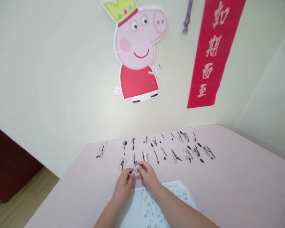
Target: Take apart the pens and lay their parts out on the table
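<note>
Above the open notebook (132, 207), both hands meet at a small light-blue pen (136, 168). My left hand (124, 181) is closed, its thumb and fingers pinching the lower, whitish end. At the upper blue end, the fingers of my right hand (147, 174) are pinched round it. The fingers partly cover the pen, so its full shape is hidden. Just beyond the hands lie a dark pen part (134, 158) and a white and pinkish pen piece (146, 156) on the table.
Several dark pen parts, refills and caps lie in two rows on the pink table (228, 190), including a clear pen barrel (104, 148) at left and pieces (207, 152) at right. The wall behind carries a pig cutout (139, 79) and a red banner (209, 57).
</note>
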`<action>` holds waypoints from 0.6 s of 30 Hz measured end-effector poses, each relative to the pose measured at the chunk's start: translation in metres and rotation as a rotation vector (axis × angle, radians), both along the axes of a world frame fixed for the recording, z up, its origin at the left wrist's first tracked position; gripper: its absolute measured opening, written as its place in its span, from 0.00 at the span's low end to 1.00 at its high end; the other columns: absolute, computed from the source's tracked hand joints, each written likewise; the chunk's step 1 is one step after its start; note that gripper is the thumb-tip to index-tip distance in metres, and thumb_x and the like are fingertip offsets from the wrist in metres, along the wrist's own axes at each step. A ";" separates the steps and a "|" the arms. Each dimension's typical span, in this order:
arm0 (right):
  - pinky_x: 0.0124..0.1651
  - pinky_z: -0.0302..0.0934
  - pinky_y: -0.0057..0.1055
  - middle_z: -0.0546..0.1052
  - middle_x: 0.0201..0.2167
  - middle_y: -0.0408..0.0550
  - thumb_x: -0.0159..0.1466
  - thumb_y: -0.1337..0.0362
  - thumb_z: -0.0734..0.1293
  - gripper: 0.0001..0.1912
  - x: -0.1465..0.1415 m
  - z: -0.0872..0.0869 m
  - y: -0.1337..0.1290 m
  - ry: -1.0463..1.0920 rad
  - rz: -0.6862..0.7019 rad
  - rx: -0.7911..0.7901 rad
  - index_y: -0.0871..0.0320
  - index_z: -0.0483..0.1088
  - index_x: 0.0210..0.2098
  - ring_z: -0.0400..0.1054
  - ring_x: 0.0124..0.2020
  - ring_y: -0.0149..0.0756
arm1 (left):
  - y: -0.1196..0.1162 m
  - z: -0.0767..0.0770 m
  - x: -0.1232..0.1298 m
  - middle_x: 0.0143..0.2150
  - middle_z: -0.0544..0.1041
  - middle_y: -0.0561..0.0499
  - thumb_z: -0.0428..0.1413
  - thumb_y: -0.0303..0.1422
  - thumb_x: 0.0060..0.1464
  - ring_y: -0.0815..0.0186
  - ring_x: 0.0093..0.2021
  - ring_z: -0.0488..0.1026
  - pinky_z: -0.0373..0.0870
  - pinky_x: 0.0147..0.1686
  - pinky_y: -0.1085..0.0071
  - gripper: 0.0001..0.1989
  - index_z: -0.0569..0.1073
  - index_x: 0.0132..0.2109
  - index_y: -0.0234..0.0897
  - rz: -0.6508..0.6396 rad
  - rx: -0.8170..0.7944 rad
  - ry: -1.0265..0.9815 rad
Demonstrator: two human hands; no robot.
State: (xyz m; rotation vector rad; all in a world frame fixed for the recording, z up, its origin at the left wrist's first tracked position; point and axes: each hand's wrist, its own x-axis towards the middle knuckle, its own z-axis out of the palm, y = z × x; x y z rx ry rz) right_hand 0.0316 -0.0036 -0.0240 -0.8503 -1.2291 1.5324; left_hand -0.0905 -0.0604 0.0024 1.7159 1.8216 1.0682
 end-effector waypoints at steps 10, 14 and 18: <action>0.28 0.57 0.26 0.70 0.22 0.42 0.53 0.61 0.65 0.07 0.000 0.005 -0.002 -0.086 0.021 0.091 0.59 0.69 0.27 0.64 0.26 0.31 | -0.008 0.005 0.001 0.38 0.76 0.46 0.47 0.38 0.53 0.61 0.38 0.72 0.65 0.38 0.68 0.13 0.72 0.40 0.38 0.002 -0.029 0.116; 0.31 0.58 0.27 0.69 0.22 0.42 0.53 0.61 0.64 0.07 0.001 0.007 -0.003 -0.099 0.036 0.122 0.59 0.68 0.27 0.64 0.26 0.31 | -0.007 0.007 0.003 0.36 0.76 0.46 0.48 0.39 0.52 0.61 0.37 0.72 0.66 0.38 0.67 0.12 0.72 0.37 0.38 0.015 -0.012 0.072; 0.28 0.56 0.26 0.67 0.21 0.41 0.55 0.58 0.64 0.10 0.002 0.008 -0.003 -0.134 0.070 0.156 0.59 0.67 0.27 0.62 0.25 0.31 | -0.008 0.010 0.005 0.34 0.76 0.47 0.48 0.39 0.52 0.61 0.35 0.72 0.66 0.37 0.67 0.12 0.72 0.35 0.38 0.016 -0.003 0.042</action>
